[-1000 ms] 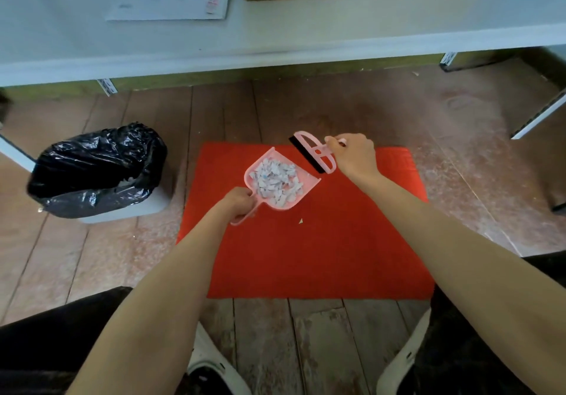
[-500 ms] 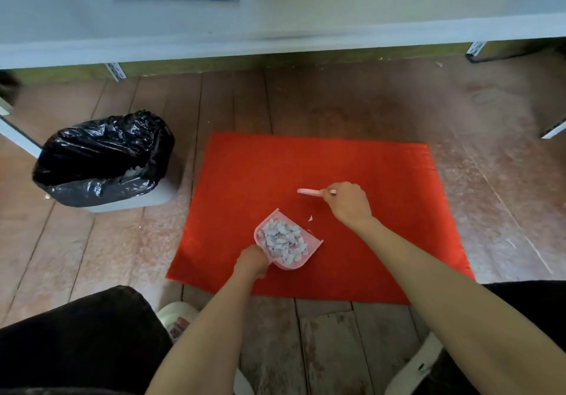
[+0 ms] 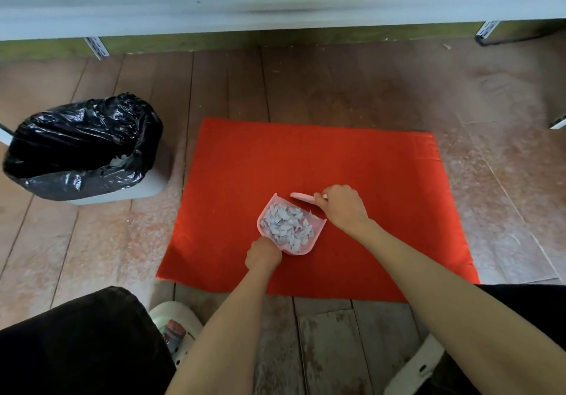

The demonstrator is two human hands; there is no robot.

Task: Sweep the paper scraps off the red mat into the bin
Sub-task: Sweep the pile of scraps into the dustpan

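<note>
A red mat (image 3: 367,174) lies on the wooden floor. My left hand (image 3: 263,253) grips the handle of a pink dustpan (image 3: 306,249) that rests on the mat and is filled with white paper scraps (image 3: 288,226). My right hand (image 3: 341,207) grips a small pink brush (image 3: 301,197), held edge-on right at the dustpan's open mouth. One small scrap sits at the pan's lip by the brush. The bin (image 3: 82,149), lined with a black bag, stands on the floor left of the mat.
A white shelf (image 3: 275,2) runs across the top, with metal brackets under it. My knees and white shoes (image 3: 174,327) are at the bottom edge. Bare wooden floor surrounds the mat.
Both hands came down toward the near part of the mat. The brush dropped from above the pan to the mat and swept a loose scrap to the pan's mouth.
</note>
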